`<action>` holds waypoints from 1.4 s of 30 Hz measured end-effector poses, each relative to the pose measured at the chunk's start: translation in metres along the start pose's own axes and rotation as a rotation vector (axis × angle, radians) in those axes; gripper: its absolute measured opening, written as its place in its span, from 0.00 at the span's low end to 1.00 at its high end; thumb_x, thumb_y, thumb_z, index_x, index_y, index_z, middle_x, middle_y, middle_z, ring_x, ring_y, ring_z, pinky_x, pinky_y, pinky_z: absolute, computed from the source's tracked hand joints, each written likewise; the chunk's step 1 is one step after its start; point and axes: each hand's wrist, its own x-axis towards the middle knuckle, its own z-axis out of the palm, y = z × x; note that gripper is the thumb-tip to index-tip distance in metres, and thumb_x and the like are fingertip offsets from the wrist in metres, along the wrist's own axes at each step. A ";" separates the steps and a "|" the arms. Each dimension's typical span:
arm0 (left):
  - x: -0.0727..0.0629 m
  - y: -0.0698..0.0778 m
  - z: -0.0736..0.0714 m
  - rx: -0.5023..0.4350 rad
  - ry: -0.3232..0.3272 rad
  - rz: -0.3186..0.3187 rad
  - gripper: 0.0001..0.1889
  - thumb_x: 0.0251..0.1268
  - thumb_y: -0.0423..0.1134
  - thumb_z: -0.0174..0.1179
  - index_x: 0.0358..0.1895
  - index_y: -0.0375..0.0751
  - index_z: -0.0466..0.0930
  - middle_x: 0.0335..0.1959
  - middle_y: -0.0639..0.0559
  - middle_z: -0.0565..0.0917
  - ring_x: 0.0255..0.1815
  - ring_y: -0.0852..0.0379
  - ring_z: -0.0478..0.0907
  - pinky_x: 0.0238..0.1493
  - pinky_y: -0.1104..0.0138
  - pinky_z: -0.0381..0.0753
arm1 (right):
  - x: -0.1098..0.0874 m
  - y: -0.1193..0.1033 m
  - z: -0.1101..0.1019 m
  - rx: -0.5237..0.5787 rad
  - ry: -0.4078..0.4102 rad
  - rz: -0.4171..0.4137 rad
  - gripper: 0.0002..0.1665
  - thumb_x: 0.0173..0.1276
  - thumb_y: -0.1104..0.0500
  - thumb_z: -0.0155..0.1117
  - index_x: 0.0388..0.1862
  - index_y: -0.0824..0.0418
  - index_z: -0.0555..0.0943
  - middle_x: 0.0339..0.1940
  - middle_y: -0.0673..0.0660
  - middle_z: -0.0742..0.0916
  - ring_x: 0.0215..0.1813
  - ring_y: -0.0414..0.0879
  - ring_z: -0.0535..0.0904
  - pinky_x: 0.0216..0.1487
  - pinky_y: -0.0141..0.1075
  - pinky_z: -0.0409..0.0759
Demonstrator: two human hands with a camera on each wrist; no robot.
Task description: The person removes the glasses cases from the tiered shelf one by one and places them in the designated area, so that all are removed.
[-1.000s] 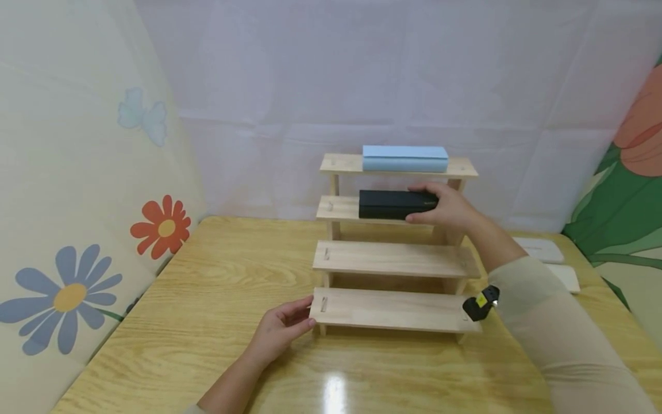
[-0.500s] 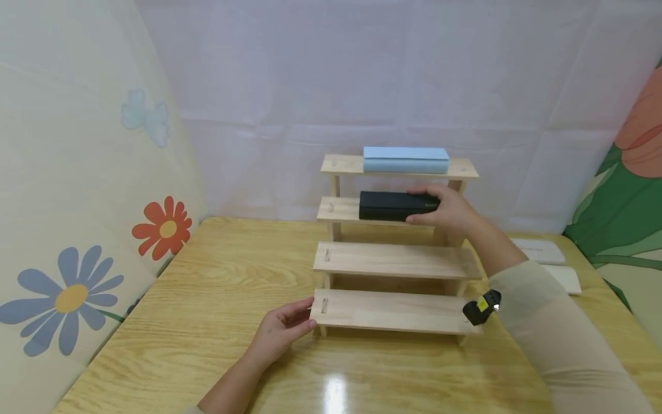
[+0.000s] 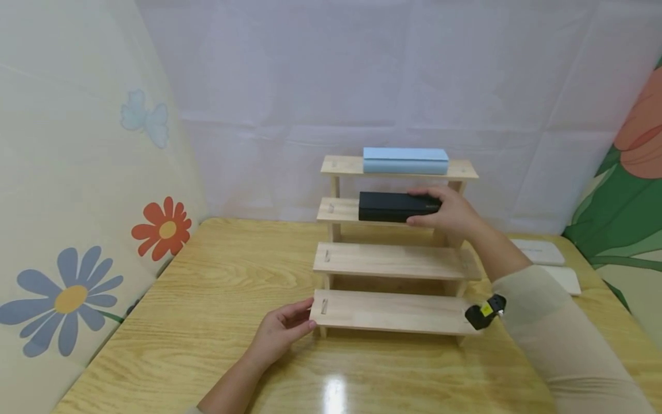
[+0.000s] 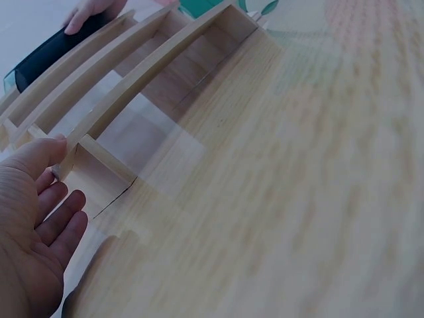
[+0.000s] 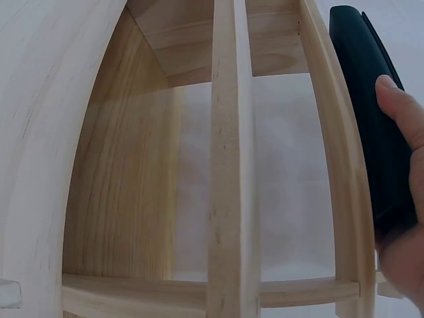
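A stepped wooden shelf (image 3: 388, 260) stands on the table with several tiers. My right hand (image 3: 452, 211) grips the right end of a black glasses case (image 3: 385, 207), which lies lengthwise on the second tier from the top. The thumb is on its front and the fingers are behind. In the right wrist view the dark case (image 5: 368, 119) shows beyond the shelf slats, the thumb across it. At the lowest tier's left end, my left hand (image 3: 279, 333) holds the board edge between thumb and index finger; its other fingers (image 4: 63, 222) hang loosely curled below.
On the top tier lies a light blue case (image 3: 405, 161). Two white flat objects (image 3: 538, 252) rest on the table (image 3: 248, 259) to the right, partly behind the right sleeve. A white cloth (image 3: 310, 69) hangs behind, with flower-patterned cloth at both sides.
The right forearm and its wrist camera have shifted slightly to the right. The black case stays on its tier in my right hand's grip, and my left hand has kept its place.
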 end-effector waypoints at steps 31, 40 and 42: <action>0.001 0.001 0.001 0.003 0.006 -0.014 0.27 0.61 0.33 0.67 0.62 0.26 0.72 0.58 0.30 0.79 0.56 0.45 0.81 0.55 0.72 0.81 | -0.039 0.004 -0.042 0.018 0.070 -0.007 0.41 0.59 0.50 0.75 0.71 0.54 0.71 0.71 0.64 0.72 0.70 0.63 0.66 0.68 0.61 0.67; 0.002 0.001 0.001 0.004 0.010 -0.015 0.27 0.60 0.32 0.67 0.62 0.25 0.73 0.58 0.29 0.79 0.55 0.48 0.82 0.55 0.71 0.82 | -0.052 0.006 -0.054 -0.015 0.100 0.034 0.42 0.59 0.47 0.75 0.71 0.53 0.71 0.72 0.62 0.70 0.71 0.63 0.64 0.68 0.62 0.64; 0.002 0.001 0.001 0.003 0.009 -0.016 0.27 0.60 0.32 0.67 0.62 0.25 0.73 0.58 0.29 0.79 0.55 0.48 0.82 0.55 0.71 0.82 | -0.055 0.007 -0.057 -0.017 0.103 0.040 0.42 0.59 0.47 0.74 0.71 0.53 0.70 0.73 0.62 0.69 0.71 0.63 0.64 0.68 0.63 0.64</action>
